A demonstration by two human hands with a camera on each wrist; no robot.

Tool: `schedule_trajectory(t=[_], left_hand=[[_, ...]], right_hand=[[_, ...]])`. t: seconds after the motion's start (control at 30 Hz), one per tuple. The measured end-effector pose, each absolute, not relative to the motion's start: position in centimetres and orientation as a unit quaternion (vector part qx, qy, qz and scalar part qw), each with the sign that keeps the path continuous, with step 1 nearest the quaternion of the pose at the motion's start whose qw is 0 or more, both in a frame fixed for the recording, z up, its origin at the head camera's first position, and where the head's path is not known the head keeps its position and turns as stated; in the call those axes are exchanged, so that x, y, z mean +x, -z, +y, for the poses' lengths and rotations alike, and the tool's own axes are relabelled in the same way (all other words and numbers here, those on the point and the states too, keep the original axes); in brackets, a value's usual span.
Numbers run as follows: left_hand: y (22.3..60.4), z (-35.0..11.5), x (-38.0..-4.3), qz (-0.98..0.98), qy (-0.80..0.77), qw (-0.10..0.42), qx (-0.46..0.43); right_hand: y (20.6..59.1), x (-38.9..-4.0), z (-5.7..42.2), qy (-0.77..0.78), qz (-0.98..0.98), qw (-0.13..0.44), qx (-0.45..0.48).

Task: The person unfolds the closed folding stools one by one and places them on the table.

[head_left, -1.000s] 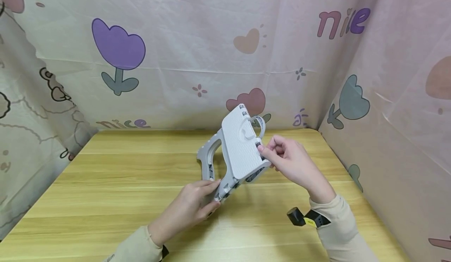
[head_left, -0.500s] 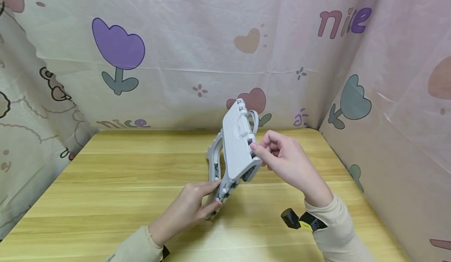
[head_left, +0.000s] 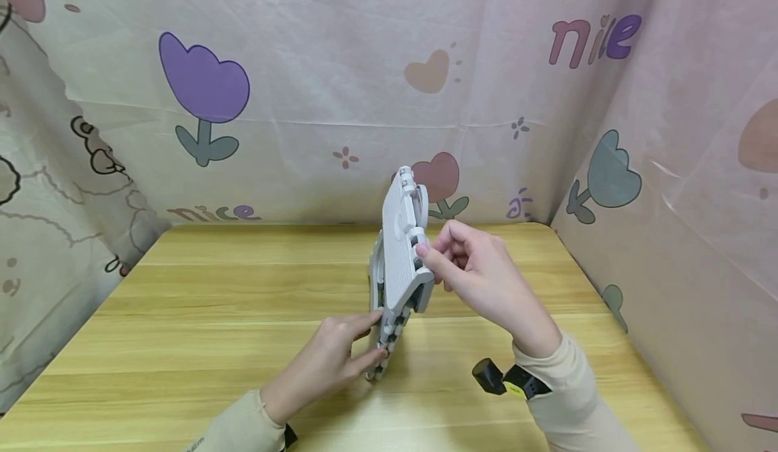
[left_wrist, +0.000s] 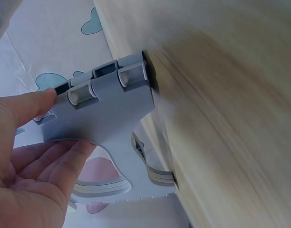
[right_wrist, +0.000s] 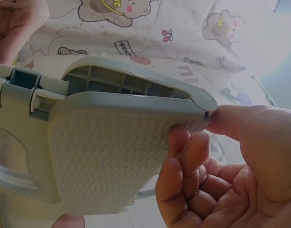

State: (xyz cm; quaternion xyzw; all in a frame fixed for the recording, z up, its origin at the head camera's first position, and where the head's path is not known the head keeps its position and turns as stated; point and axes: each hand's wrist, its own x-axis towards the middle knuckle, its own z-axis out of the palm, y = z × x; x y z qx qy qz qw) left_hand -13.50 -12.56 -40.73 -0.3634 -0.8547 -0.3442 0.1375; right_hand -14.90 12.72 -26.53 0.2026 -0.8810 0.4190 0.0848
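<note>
A pale grey plastic folding stool (head_left: 398, 253) stands tilted on the table, seen nearly edge-on in the head view. Its textured top (right_wrist: 107, 142) is partly folded, with a narrow gap between the two ribbed halves in the right wrist view. A small loop handle (head_left: 422, 203) sticks out near the upper edge. My left hand (head_left: 331, 357) grips a leg panel (left_wrist: 107, 107) by its hinged edge, fingers at the oval cutout. Higher up, my right hand (head_left: 486, 280) pinches the edge of the folding top between thumb and fingers.
The stool's lower end meets the wooden table (head_left: 213, 330). Patterned cloth (head_left: 316, 80) hangs behind the table and along both sides. A black wrist camera (head_left: 489, 376) is strapped to the right sleeve.
The stool has turned to nearly edge-on and its top has swung left. My right hand has moved left with it, while my left hand stays almost in place.
</note>
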Motion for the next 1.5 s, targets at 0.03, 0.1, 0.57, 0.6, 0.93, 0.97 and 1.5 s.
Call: schedule_trajectory(t=[0.03,0.1,0.57,0.6,0.93,0.97,1.5], left_hand=[[40.7,-12.5,-13.5,-0.854,0.347,0.134,-0.363],[40.7,-12.5,-13.5,-0.852,0.353,0.129,-0.364],[40.6,-11.9,-13.5,-0.846,0.379,0.097,-0.363],[40.6,-11.9,-13.5,-0.846,0.38,0.097,-0.362],[40.6,-12.1,-13.3,-0.854,0.375,0.092,-0.349],[40.7,-12.1,-13.3,-0.856,0.373,0.091,-0.346],[40.9,-12.7,-13.5,-0.86,0.376,0.079,-0.336]], right_hand=[[26.5,-14.9,12.6,-0.422,-0.88,0.084,0.203],[26.4,-14.8,12.3,-0.429,-0.876,0.081,0.205],[26.5,-14.7,11.0,-0.458,-0.851,0.079,0.243],[26.6,-14.7,11.0,-0.458,-0.851,0.079,0.243],[28.5,-14.8,12.2,-0.455,-0.842,0.06,0.284],[28.9,-14.9,12.4,-0.452,-0.842,0.055,0.288],[34.9,-15.8,12.8,-0.38,-0.87,-0.048,0.31]])
